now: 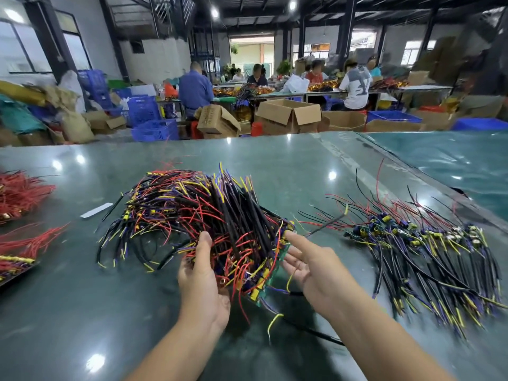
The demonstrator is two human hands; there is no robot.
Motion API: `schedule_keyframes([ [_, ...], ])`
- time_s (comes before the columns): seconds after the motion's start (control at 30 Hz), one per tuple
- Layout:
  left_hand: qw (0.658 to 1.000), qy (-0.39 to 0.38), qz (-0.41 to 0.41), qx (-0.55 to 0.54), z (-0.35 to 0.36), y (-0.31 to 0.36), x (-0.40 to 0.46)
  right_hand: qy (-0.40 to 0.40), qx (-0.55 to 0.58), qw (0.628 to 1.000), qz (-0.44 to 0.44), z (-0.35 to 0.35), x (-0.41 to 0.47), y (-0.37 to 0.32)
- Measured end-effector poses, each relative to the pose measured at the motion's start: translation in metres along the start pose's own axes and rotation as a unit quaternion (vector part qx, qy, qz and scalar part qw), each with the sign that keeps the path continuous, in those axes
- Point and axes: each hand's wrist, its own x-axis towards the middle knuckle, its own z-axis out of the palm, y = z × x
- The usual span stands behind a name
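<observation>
Step in hand: separating one unit out of the wire bundle [209,210], which sits mid-table [275,160], its near end raised off the surface.

- Left hand [202,279]: holds the bundle's near end from the left, thumb laid up along the wires. Its fingers are buried in the strands, probably curled underneath.
- Right hand [310,268]: wide open, palm up, fingers straight. The index tip touches the bundle's right edge by the green boards [272,281].
- Combed-out pile [428,251]: lies well apart to the right, leads roughly parallel.

Judgement: the next move calls for the right hand to pinch a single board and draw it clear without dragging neighbouring leads, while the left hand steadies the mass.
</observation>
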Motion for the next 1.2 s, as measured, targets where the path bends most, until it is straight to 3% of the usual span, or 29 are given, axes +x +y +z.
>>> schedule_keyframes([
  [0.1, 0.997, -0.045, -0.05, -0.021, -0.001, 0.007, -0.002, -0.104, -0.01, 0.994, 0.01, 0.0, -0.005, -0.004],
  [0.27, 0.982, -0.155, -0.111, -0.008, -0.008, 0.016, 0.002, -0.082, -0.038, 0.993, -0.07, -0.008, -0.007, -0.008],
  [0.4, 0.961, -0.236, -0.134, 0.053, -0.021, 0.025, 0.015, -0.12, -0.059, 0.987, -0.084, -0.018, -0.006, -0.01],
  [0.8, 0.963, -0.217, -0.146, 0.065, -0.019, 0.007, 0.017, -0.172, -0.063, 0.98, -0.08, -0.029, -0.005, -0.015],
  [1.2, 0.957, -0.228, -0.173, 0.039, -0.023, 0.004, 0.02, -0.141, -0.046, 0.988, -0.033, -0.024, 0.002, -0.014],
])
